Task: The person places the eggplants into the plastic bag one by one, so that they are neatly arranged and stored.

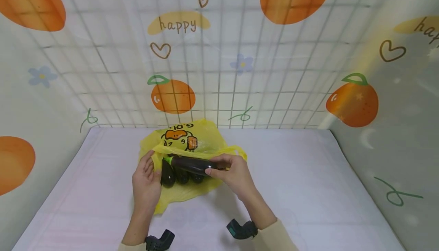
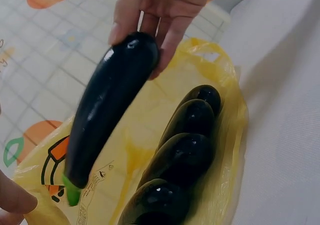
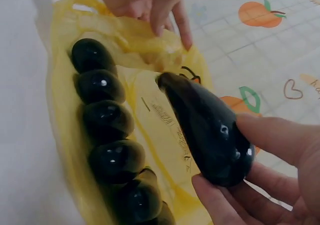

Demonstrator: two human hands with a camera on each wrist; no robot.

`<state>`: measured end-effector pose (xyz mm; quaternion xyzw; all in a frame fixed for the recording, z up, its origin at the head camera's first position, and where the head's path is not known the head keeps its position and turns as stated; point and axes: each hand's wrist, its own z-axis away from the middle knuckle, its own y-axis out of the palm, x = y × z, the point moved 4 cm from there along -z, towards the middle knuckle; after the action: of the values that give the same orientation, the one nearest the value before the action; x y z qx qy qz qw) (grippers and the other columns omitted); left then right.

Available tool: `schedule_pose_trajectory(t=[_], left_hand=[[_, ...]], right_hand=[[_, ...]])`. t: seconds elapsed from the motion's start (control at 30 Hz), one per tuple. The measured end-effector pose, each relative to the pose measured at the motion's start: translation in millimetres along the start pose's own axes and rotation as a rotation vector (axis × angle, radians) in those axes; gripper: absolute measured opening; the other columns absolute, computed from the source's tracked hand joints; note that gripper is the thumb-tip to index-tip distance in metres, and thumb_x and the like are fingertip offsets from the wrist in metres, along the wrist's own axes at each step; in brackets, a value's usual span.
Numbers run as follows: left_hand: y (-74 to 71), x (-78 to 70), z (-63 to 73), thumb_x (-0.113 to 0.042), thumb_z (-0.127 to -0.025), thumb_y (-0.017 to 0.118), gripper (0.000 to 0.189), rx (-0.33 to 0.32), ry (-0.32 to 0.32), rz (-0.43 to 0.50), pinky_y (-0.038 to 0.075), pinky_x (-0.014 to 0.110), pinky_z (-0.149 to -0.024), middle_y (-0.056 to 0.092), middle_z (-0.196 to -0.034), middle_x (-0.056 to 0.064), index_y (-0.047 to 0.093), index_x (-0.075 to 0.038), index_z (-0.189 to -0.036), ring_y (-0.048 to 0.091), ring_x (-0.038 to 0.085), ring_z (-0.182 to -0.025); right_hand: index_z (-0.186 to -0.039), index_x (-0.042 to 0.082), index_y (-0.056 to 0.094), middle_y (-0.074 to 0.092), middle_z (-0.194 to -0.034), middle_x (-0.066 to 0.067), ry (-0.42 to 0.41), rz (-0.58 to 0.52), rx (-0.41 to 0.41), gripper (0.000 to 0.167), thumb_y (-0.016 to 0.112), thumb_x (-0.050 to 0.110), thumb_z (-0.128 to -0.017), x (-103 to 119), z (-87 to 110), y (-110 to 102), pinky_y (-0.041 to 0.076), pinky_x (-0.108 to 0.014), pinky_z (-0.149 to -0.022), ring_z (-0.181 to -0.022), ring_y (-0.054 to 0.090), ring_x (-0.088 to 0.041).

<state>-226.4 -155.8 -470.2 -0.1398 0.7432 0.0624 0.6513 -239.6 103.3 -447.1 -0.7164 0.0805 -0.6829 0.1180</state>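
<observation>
My right hand point(image 1: 236, 172) grips an eggplant point(image 1: 193, 165) by its thick dark end, fingers and thumb on opposite sides. In the left wrist view the held eggplant point(image 2: 107, 107) slants down, its green stem end point(image 2: 73, 192) lowest. Several more eggplants point(image 3: 107, 120) lie in a row in a yellow plastic bag point(image 1: 212, 136), seen best in the right wrist view. At the bag's left side my left hand point(image 1: 147, 186) holds the edge of its mouth; part of that grasp is hidden in the left wrist view. The bag's upper layer is lifted.
The bag lies on a white table point(image 1: 291, 190), towards its back edge. Behind stands a wire grid point(image 1: 219, 71) covered by a translucent sheet printed with oranges point(image 1: 173, 96). Printed sheeting also borders both sides of the table.
</observation>
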Motion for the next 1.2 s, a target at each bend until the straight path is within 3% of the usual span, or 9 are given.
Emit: schedule_pose_trajectory(t=[0.33,0.5,0.9,1.2], left_hand=[[0.6,-1.8,2.8,0.017,-0.100,0.051,0.061,0.010,0.031,0.014,0.039,0.037,-0.117,0.050,-0.156,0.017,0.049,-0.009,-0.155,0.045,0.027,-0.146],[0.9,-1.6,4.0,0.017,-0.100,0.051,0.062,0.010,0.046,0.011,0.040,0.036,-0.116,0.050,-0.156,0.017,0.049,-0.009,-0.156,0.045,0.027,-0.146],[1.1,2.7,7.7,0.015,-0.100,0.051,0.062,0.014,0.016,-0.001,0.035,0.046,-0.121,0.044,-0.160,0.019,0.048,-0.011,-0.156,0.039,0.031,-0.150],[2.9,4.7,9.4,0.015,-0.100,0.051,0.063,0.022,0.002,-0.003,0.033,0.048,-0.122,0.039,-0.163,0.022,0.048,-0.012,-0.157,0.034,0.033,-0.152]], right_hand=[[-0.108,0.004,0.080,0.078,-0.100,-0.006,-0.020,0.047,-0.161,0.033,0.093,0.017,-0.080,-17,-0.6,13,0.063,-0.035,-0.078,-0.093,0.074,-0.022],[-0.108,0.003,0.080,0.079,-0.101,-0.009,-0.014,0.036,-0.202,0.032,0.092,0.014,-0.081,-23,-0.7,21,0.064,-0.035,-0.077,-0.094,0.075,-0.024],[-0.105,0.003,0.080,0.078,-0.094,-0.009,-0.086,0.032,-0.295,0.033,0.094,0.018,-0.079,-31,-2.1,47,0.064,-0.031,-0.072,-0.088,0.075,-0.023],[-0.106,0.005,0.079,0.078,-0.095,-0.006,-0.143,0.175,-0.352,0.037,0.096,0.022,-0.077,-29,-7.1,65,0.062,-0.032,-0.072,-0.086,0.074,-0.019]])
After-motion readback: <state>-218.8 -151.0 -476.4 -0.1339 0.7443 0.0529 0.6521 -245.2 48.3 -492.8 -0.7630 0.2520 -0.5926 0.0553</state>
